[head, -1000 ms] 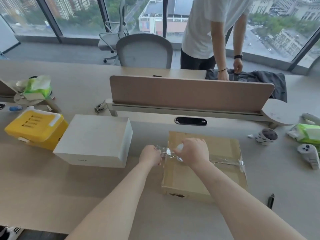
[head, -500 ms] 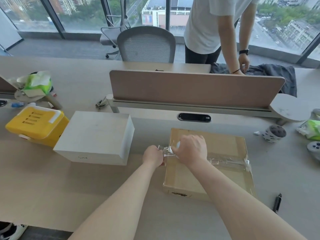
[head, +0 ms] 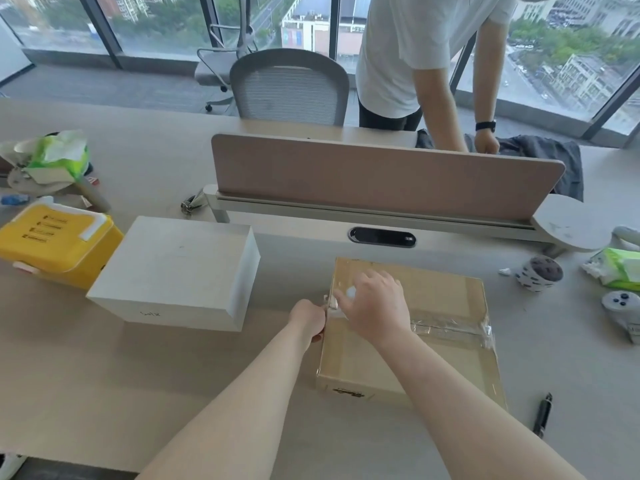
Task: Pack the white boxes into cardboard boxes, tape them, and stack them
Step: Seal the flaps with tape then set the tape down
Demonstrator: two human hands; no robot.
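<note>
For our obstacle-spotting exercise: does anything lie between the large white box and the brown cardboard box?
Only the left hand, pinching clear tape against the brown cardboard box; otherwise bare table.

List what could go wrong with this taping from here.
The clear tape looks wrinkled near the right edge of the cardboard box, so it may seal poorly. Its loose end, pinched by the left hand, could fold onto itself before the right hand presses it flat.
</note>
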